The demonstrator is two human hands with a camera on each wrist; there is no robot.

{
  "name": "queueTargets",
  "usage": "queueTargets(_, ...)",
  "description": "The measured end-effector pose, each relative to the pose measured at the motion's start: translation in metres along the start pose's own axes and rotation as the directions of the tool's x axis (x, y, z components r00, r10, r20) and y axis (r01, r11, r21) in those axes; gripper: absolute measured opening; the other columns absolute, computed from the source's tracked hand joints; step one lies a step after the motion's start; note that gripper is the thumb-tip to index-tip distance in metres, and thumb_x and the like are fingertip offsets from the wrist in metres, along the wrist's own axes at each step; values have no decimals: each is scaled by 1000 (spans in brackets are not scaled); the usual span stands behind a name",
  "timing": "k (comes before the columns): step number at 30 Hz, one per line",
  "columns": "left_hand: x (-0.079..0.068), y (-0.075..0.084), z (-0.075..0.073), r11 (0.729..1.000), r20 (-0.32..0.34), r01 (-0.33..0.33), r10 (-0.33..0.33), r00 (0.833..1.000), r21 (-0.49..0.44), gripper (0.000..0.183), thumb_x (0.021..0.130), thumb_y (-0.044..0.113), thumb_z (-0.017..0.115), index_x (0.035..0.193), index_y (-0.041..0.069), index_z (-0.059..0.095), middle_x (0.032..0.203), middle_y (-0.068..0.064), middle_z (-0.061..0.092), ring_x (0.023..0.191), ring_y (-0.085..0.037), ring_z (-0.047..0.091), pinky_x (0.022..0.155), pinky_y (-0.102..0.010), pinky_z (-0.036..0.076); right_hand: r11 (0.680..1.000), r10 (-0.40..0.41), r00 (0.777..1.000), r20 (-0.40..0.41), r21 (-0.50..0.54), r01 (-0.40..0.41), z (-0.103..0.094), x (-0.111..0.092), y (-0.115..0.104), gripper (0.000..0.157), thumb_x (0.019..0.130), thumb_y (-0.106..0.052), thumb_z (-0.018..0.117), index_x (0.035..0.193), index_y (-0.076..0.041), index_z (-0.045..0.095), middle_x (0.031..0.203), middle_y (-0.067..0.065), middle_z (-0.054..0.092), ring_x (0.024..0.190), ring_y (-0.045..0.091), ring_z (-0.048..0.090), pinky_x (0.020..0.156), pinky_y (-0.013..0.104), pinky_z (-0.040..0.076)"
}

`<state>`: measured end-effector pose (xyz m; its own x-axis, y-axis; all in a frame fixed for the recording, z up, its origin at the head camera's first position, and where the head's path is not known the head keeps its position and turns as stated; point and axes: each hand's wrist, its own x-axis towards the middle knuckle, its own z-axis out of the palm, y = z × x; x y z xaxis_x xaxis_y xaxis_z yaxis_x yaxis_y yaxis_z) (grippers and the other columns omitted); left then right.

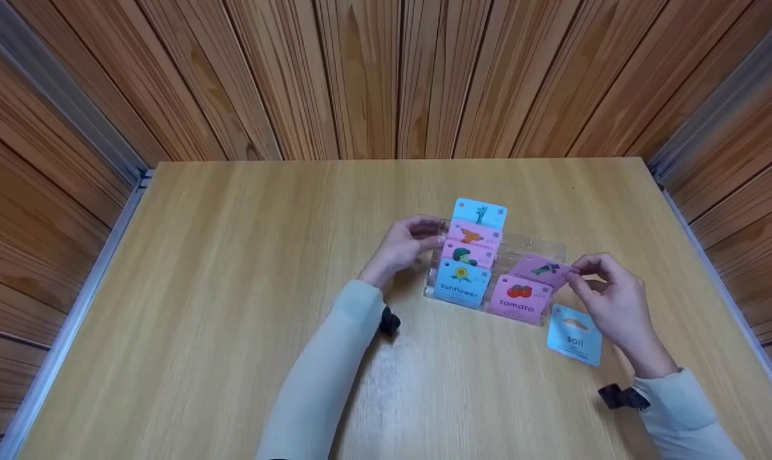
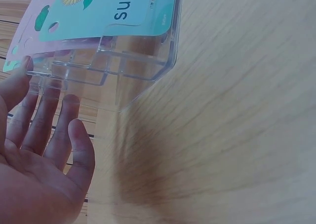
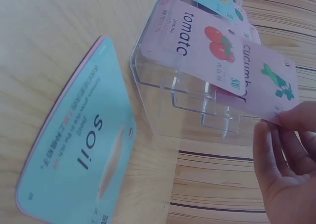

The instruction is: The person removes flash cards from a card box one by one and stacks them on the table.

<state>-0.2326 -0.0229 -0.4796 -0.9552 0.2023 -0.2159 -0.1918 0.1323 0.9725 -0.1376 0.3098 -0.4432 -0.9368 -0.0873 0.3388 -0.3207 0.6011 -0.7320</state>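
A clear tiered card holder (image 1: 532, 245) stands on the table, angled toward the right. My left hand (image 1: 410, 241) grips its left end, with the thumb at a tier edge and the fingers behind, as the left wrist view shows. With thumb and fingertips, my right hand (image 1: 613, 300) pinches the right edge of a pink cucumber card (image 3: 274, 83), which leans tilted behind the pink tomato card (image 1: 519, 299). The left column holds a blue sunflower card (image 1: 461, 282) in front, with two pink cards and a blue card (image 1: 479, 212) stepped up behind it.
A blue soil card (image 1: 574, 335) lies on the table by the holder's right front corner, with a pink card edge (image 3: 64, 93) under it. Wood-panelled walls (image 1: 360, 76) stand behind and beside the table (image 1: 232, 287). Black wrist devices (image 1: 624, 397) hang at both cuffs.
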Motion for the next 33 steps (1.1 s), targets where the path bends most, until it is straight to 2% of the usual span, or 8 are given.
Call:
queueTargets(7, 1, -1, 1, 1000, -3, -19, 19, 1000, 6, 28, 92, 21, 73, 118, 29, 68, 112, 11, 67, 108, -10, 61, 98, -41, 44, 997, -4, 994, -108, 70, 12, -2, 1, -2, 17, 90, 7, 67, 104, 8, 60, 98, 6, 64, 91, 3, 63, 76, 12, 50)
queueTargets(13, 2, 0, 1, 999, -4, -33, 33, 999, 9, 28, 92, 19, 73, 117, 29, 69, 112, 11, 67, 108, -10, 61, 99, -40, 43, 998, 11, 988, -152, 67, -1, -8, 1, 0, 15, 90, 10, 65, 104, 9, 59, 97, 2, 64, 89, 4, 64, 76, 13, 51)
queueTargets(20, 1, 0, 1, 1000, -7, -5, 5, 1000, 4, 27, 92, 21, 73, 116, 31, 69, 111, 11, 68, 107, -10, 61, 97, -41, 44, 997, 34, 983, -178, 74, -21, -13, -3, 5, 18, 89, 10, 65, 107, 9, 60, 98, 0, 64, 89, 5, 64, 76, 13, 51)
queueTargets(26, 1, 0, 1, 1000, -4, -13, 13, 1000, 0, 28, 91, 20, 73, 117, 30, 68, 112, 11, 67, 107, -10, 61, 100, -41, 43, 995, 63, 978, -197, 90, -46, -19, -9, 11, 24, 90, 11, 64, 114, 7, 65, 101, -2, 66, 90, 6, 64, 75, 13, 51)
queueTargets(33, 0, 0, 1, 1000, -7, -18, 18, 1000, 9, 27, 92, 21, 73, 116, 31, 69, 112, 12, 67, 108, -10, 60, 98, -41, 43, 992, 104, 972, -210, 92, -86, -26, -14, 19, 23, 90, 10, 65, 112, 7, 67, 99, -2, 67, 88, 7, 64, 73, 13, 52)
